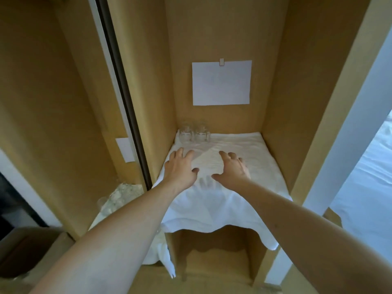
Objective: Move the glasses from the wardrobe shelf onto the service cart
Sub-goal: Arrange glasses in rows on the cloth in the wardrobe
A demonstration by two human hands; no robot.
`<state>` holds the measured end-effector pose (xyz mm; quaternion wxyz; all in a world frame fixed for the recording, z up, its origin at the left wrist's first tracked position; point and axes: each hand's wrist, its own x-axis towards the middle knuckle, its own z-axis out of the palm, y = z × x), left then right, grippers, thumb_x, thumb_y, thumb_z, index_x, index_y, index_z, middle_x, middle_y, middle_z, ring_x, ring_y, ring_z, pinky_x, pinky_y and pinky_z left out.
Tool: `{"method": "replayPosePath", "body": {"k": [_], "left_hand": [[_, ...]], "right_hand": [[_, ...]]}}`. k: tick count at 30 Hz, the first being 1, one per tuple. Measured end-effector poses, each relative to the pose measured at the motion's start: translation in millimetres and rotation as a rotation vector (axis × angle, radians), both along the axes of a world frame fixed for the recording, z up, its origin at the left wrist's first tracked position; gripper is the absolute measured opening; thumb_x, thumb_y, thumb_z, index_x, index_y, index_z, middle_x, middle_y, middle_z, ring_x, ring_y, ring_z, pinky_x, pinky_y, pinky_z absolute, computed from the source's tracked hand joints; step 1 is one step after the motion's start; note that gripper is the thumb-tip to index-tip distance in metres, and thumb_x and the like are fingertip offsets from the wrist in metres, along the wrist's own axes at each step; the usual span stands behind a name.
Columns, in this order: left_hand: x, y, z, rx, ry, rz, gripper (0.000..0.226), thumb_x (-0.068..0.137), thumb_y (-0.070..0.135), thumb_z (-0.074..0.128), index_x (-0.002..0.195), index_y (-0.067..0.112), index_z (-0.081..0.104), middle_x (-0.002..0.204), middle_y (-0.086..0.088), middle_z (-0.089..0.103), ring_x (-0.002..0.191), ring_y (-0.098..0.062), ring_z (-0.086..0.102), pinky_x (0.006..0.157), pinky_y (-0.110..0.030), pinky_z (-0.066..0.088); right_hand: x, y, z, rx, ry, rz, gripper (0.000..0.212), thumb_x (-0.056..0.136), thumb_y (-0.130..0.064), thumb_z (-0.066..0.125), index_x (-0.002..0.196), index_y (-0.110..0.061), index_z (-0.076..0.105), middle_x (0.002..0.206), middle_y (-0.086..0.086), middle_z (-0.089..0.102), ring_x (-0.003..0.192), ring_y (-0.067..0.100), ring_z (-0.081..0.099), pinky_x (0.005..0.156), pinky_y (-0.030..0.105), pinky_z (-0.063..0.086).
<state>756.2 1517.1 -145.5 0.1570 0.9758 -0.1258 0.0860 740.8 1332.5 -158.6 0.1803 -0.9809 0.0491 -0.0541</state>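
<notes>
Fingers of the left hand [180, 167] are spread and lightly bent, holding nothing; those of the right hand [232, 168] are likewise parted and curved, the thumb set apart, and also empty. Both hands are seen above the white cloth [212, 200] covering the wardrobe shelf [275, 250]; contact with the cloth cannot be judged. Two clear glasses [194, 133] stand side by side at the back left corner of the shelf, at about 12 o'clock from the left fingertips and about 11 o'clock from the right. Their row runs left to right along the rear wall, and whether they stand upright or inverted cannot be told. The left hand is judged the nearer. At far left, beyond the dark door edge [125, 92], a pale speckled surface [118, 198] is seen. A white sheet of paper [221, 82] is clipped to the rear panel. At far right, white bedding [369, 187] is visible. No cart is identified with certainty.
</notes>
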Motion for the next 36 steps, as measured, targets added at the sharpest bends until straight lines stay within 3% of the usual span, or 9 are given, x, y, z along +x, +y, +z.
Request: {"method": "replayPosePath", "body": {"k": [10, 24, 31, 36], "left_hand": [[-31.4, 79.4, -10.2, 0.004, -0.005, 0.031, 0.057, 0.098, 0.040, 0.057, 0.149, 0.023, 0.037, 0.154, -0.009, 0.034, 0.142, -0.030, 0.028, 0.103, -0.044, 0.040], [-31.2, 268.5, -33.5, -0.011, 0.078, 0.061, 0.068, 0.098, 0.041, 0.059, 0.158, 0.026, 0.030, 0.164, -0.009, 0.024, 0.148, -0.033, 0.024, 0.116, -0.048, 0.034], [-22.2, 342.5, -56.2, 0.017, 0.162, 0.066, 0.067, 0.098, 0.035, 0.059, 0.158, 0.025, 0.029, 0.165, -0.011, 0.022, 0.150, -0.035, 0.021, 0.116, -0.046, 0.030], [-11.2, 376.0, -90.0, -0.005, 0.239, 0.075, 0.064, 0.095, 0.036, 0.061, 0.153, 0.026, 0.037, 0.162, -0.009, 0.028, 0.146, -0.035, 0.026, 0.111, -0.047, 0.036]], "right_hand": [[-32.1, 72.9, -7.9, -0.006, 0.023, 0.005, 0.085, 0.086, -0.046, 0.072, 0.156, -0.027, 0.026, 0.156, 0.006, 0.034, 0.138, 0.035, 0.036, 0.104, 0.045, 0.042], [-39.7, 263.7, -42.0, 0.060, 0.064, 0.013, 0.079, 0.089, -0.043, 0.071, 0.154, -0.025, 0.030, 0.152, 0.005, 0.038, 0.135, 0.033, 0.039, 0.104, 0.043, 0.042], [-34.6, 337.0, -64.3, 0.120, 0.102, -0.030, 0.073, 0.085, -0.046, 0.072, 0.145, -0.020, 0.039, 0.143, 0.008, 0.045, 0.130, 0.033, 0.042, 0.102, 0.044, 0.045], [-34.3, 365.4, -95.1, 0.132, 0.203, -0.057, 0.081, 0.085, -0.047, 0.071, 0.152, -0.024, 0.031, 0.138, 0.011, 0.050, 0.128, 0.034, 0.044, 0.102, 0.045, 0.047]]}}
